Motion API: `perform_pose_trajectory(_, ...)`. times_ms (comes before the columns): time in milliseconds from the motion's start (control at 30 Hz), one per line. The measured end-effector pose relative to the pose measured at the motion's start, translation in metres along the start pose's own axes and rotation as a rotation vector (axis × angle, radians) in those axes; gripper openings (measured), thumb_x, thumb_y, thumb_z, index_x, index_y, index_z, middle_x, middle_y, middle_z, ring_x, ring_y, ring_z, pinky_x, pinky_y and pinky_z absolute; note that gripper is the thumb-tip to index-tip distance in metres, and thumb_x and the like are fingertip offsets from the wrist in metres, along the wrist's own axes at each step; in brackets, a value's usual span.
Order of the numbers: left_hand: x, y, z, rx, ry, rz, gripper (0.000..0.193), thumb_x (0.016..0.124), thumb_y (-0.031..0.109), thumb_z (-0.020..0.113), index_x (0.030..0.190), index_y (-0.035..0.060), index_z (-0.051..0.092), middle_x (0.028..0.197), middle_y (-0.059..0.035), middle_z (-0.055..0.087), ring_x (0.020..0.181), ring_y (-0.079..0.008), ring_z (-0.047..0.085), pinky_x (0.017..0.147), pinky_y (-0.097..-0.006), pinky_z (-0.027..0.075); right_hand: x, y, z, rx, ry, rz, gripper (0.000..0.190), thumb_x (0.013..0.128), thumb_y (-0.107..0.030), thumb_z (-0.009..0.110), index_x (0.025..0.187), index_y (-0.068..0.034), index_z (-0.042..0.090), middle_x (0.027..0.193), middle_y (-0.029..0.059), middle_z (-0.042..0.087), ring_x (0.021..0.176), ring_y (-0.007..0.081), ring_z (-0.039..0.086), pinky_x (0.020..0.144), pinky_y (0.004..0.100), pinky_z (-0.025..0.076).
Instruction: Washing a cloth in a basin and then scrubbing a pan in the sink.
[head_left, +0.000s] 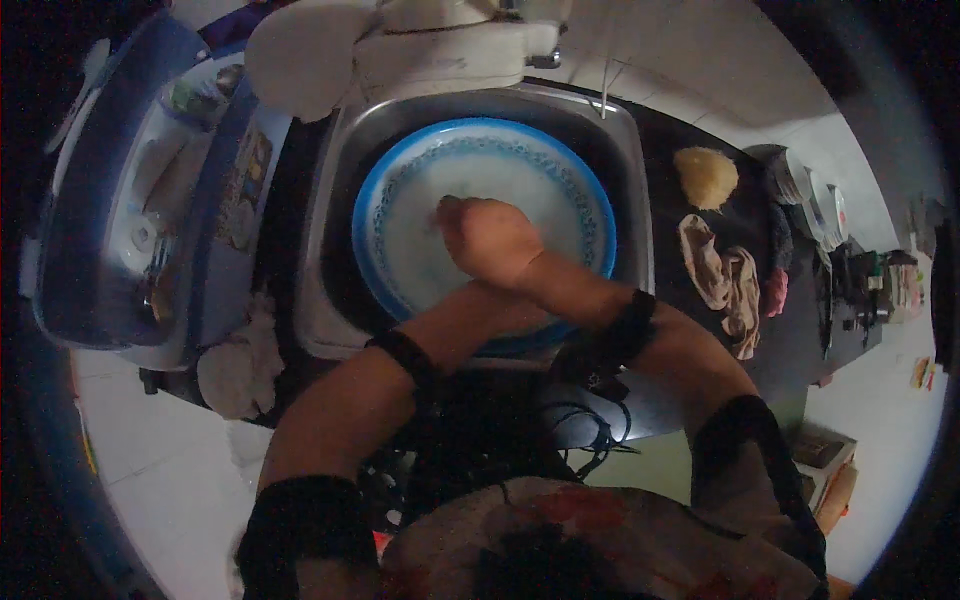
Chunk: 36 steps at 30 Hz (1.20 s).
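A white basin with a blue rim (365, 259) and a patterned band sits in a stainless steel sink (319, 296). Over its middle is my right hand (496, 238), with the fingers curled and blurred at the left. Whether those fingers hold anything is unclear. My left forearm (469, 319) crosses beneath my right wrist, and most of my left hand is hidden there. Both forearms wear black bands. The basin's inside looks pale, and I cannot tell how much liquid it holds.
Left of the sink stands a blue dish rack (206, 247) with dishes and utensils. A wrinkled cloth (240, 367) lies below it. To the right are a yellowish scrubber (705, 178), crumpled cloths (724, 281) and stacked bowls (791, 176). A pale appliance (442, 64) overhangs the sink's back.
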<state>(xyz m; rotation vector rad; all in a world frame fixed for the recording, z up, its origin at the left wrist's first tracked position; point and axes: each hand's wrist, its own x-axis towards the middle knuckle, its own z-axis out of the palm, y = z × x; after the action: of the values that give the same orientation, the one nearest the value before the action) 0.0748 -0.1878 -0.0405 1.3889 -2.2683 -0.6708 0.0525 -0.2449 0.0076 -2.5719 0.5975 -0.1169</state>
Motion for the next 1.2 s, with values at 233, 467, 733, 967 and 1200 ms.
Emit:
perform_pose_trajectory(233, -0.001, 0.025, -0.027, -0.013, -0.189, -0.222, 0.023, 0.080, 0.022, 0.054, 0.091, 0.0039, 0.063, 0.094, -0.0165, 0.063, 0.087, -0.0321, 0.060, 0.077, -0.0422, 0.046, -0.004, -0.005, -0.001, 0.030, 0.075, -0.102, 0.020, 0.084, -0.022, 0.047, 0.088, -0.006, 0.057, 0.085, 0.0189, 0.062, 0.080, 0.0369, 0.060, 0.070, 0.0473, 0.047)
perform_pose_trajectory(467, 0.002, 0.081, -0.068, 0.058, -0.398, -0.425, 0.023, 0.081, 0.023, 0.054, 0.091, 0.0051, 0.064, 0.096, -0.0164, 0.063, 0.089, -0.0316, 0.060, 0.080, -0.0412, 0.045, -0.031, -0.011, -0.043, 0.091, 0.020, -0.081, 0.014, 0.082, -0.020, 0.054, 0.089, -0.009, 0.059, 0.088, 0.0171, 0.061, 0.086, 0.0337, 0.060, 0.073, 0.0447, 0.047)
perform_pose_trajectory(733, 0.010, 0.133, -0.081, 0.237, -0.483, -0.401, 0.021, 0.076, 0.023, 0.060, 0.086, 0.0057, 0.067, 0.093, -0.0191, 0.064, 0.087, -0.0351, 0.061, 0.075, -0.0419, 0.047, -0.057, 0.007, -0.060, 0.131, 0.081, -0.105, 0.022, 0.078, -0.028, 0.062, 0.087, -0.008, 0.061, 0.092, 0.0152, 0.061, 0.089, 0.0338, 0.059, 0.078, 0.0446, 0.046)
perform_pose_trajectory(967, -0.016, 0.150, -0.058, 0.493, 0.344, 0.175, 0.020, 0.079, 0.011, 0.058, 0.098, 0.0038, 0.061, 0.113, -0.0165, 0.055, 0.110, -0.0346, 0.050, 0.094, -0.0467, 0.041, -0.123, 0.077, -0.095, 0.473, 0.318, 0.199, 0.026, 0.082, -0.030, 0.059, 0.091, -0.006, 0.066, 0.087, 0.0129, 0.066, 0.081, 0.0271, 0.063, 0.074, 0.0373, 0.049)
perform_pose_trajectory(1200, -0.054, 0.142, -0.031, 0.315, 0.516, -0.294, 0.040, 0.074, 0.001, 0.059, 0.114, 0.0031, 0.056, 0.128, -0.0162, 0.044, 0.116, -0.0347, 0.046, 0.096, -0.0417, 0.040, -0.223, 0.177, -0.204, 0.857, 1.073, 0.450, 0.031, 0.088, -0.031, 0.056, 0.094, -0.001, 0.063, 0.074, 0.0032, 0.060, 0.070, 0.0116, 0.053, 0.062, 0.0275, 0.046)
